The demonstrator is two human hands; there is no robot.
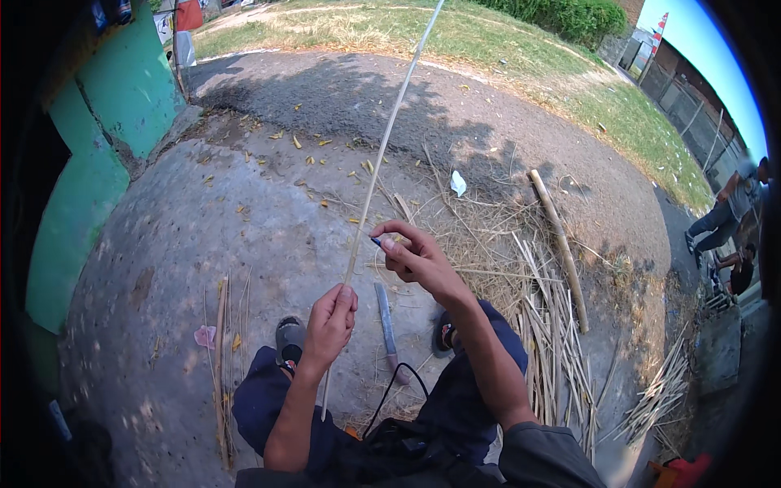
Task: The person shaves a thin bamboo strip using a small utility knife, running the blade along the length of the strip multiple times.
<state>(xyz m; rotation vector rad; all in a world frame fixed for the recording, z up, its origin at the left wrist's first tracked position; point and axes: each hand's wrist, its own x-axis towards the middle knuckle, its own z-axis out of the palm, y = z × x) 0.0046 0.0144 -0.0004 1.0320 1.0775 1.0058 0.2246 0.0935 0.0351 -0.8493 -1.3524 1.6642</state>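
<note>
A long, thin, pale bamboo strip rises at a slant from between my knees past the top of the view. My left hand is closed around its lower part. Just to the right of the strip, my right hand pinches what looks like a blue pen, its tip close to the strip; most of it is hidden by the fingers. On the ground between my feet lies a long-bladed knife, blade pointing away and handle toward me.
Many split bamboo strips lie to my right beside a thick bamboo pole, with another bundle farther right. A few sticks lie at left. A green wall borders the left. Two people are at the far right.
</note>
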